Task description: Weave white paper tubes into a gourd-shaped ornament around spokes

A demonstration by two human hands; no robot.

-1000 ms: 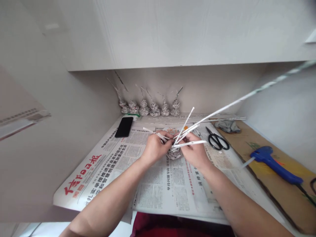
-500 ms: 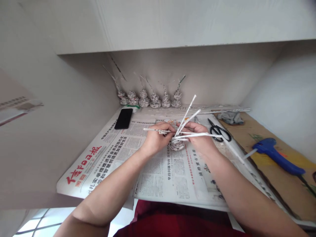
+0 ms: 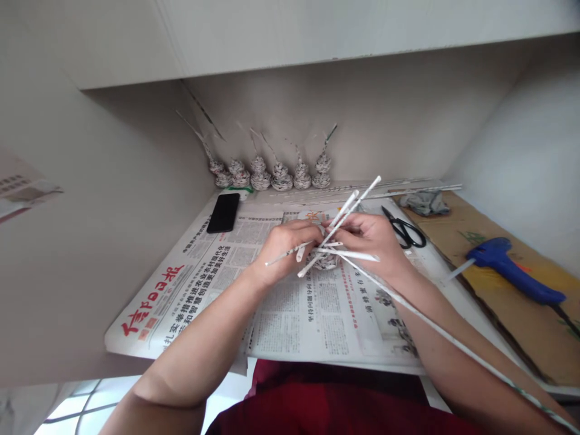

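Observation:
Between my hands sits a small woven paper piece (image 3: 327, 261), round and made of rolled newspaper. Several rolled paper sticks (image 3: 351, 211) fan out from its top. One long paper strand (image 3: 435, 329) runs from it across my right forearm to the lower right. My left hand (image 3: 290, 244) is closed at the left side of the piece, fingers bent around the sticks' base. My right hand (image 3: 369, 238) grips from the right, its fingertips partly hidden behind the sticks. Which stick each hand pinches is hard to make out.
Newspaper (image 3: 281, 326) covers the table. At the back stand several gourd-shaped woven paper pieces (image 3: 281, 178) beside loose paper sticks (image 3: 362, 188). A black phone (image 3: 223, 212) lies left. On the right are scissors (image 3: 405, 232), a grey cloth (image 3: 425, 203), cardboard (image 3: 493, 302) and a blue glue gun (image 3: 516, 272).
The sticks have turned, and one now points toward the lower left. The long strand has swung down over my right forearm. Both hands stay at the woven piece.

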